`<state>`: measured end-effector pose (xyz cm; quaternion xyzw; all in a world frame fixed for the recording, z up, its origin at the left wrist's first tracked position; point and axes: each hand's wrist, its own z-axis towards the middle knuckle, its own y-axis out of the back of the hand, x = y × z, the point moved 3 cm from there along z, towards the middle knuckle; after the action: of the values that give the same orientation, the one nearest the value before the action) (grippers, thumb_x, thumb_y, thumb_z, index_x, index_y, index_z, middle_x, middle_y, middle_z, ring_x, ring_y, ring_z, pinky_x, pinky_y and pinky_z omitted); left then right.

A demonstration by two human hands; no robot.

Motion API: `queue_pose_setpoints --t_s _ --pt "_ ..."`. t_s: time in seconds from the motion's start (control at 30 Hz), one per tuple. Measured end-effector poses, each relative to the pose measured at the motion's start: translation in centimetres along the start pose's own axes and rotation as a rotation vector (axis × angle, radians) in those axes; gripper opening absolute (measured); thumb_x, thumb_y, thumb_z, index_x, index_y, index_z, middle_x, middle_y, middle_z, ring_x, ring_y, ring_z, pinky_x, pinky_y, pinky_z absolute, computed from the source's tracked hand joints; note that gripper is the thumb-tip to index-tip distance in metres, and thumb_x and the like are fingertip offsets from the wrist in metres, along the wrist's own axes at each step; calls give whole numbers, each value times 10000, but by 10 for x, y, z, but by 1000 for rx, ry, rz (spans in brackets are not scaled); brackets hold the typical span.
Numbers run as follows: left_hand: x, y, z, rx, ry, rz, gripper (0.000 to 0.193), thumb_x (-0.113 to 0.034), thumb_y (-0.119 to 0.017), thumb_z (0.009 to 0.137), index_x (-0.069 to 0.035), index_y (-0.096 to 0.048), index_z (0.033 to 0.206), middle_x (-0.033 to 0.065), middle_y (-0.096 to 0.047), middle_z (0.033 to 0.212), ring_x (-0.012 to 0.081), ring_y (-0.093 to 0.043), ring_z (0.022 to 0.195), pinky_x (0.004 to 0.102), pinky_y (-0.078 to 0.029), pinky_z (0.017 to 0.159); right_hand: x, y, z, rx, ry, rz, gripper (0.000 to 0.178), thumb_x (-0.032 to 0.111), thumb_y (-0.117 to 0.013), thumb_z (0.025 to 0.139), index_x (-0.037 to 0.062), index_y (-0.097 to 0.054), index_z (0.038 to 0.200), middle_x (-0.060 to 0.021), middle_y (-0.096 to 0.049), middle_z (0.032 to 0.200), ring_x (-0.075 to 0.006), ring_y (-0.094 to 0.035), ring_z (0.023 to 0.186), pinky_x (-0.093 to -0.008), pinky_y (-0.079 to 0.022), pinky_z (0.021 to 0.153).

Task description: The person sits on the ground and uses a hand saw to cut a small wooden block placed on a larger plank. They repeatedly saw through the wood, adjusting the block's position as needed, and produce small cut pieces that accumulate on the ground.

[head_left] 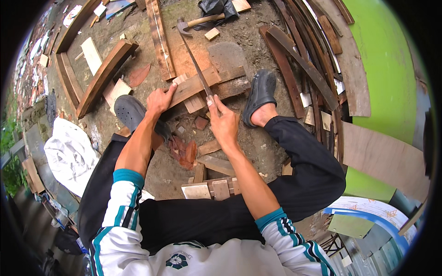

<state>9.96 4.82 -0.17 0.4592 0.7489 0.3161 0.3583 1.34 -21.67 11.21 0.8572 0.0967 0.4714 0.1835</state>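
My right hand (224, 124) is closed around the near end of a handsaw (197, 66), its long thin blade seen nearly edge-on. The blade points away from me and crosses a short wooden plank (192, 88) at a slant. On the plank's left end my left hand (159, 100) is closed, thumb lying along the top. Under the plank sit lighter wood blocks (195, 103) and another board (234, 73). Orange sawdust (189, 57) covers the ground beyond. Whether the teeth are in a cut cannot be made out.
My feet in dark clogs (261, 94) flank the plank. A claw hammer (202, 20) lies beyond, near a black plastic bag (216, 7). Long timbers (301, 66) are piled at right; a wooden frame (103, 76) and white sack (69, 154) lie left. Offcuts (216, 164) litter the ground nearby.
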Motion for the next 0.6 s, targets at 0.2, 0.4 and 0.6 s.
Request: queue_pose_setpoints --t_s 0.2,0.4,0.6 --pt "9 3 4 16 9 6 858 -794 -378 895 -52 -781 1046 319 -704 953 469 -678 990 524 -500 894 -56 39 -79 -50 157 3 440 309 -649 1002 -10 -647 1305 -328 -665 859 -136 -640 611 -365 -503 593" --pt "-7 11 9 65 -9 45 857 -778 -338 927 -57 -774 1082 325 -701 969 480 -667 1016 523 -488 933 -4 -10 12 -23 21 7 442 338 -626 1007 31 -642 1324 -281 -683 763 -265 -713 643 -417 -519 620" --pt "6 3 6 -3 3 30 863 -773 -333 932 -44 -775 1061 332 -696 976 484 -659 1033 526 -481 937 -70 31 -66 -55 179 26 469 354 -641 1005 26 -629 1340 -266 -676 755 -136 -540 594 -364 -480 571"
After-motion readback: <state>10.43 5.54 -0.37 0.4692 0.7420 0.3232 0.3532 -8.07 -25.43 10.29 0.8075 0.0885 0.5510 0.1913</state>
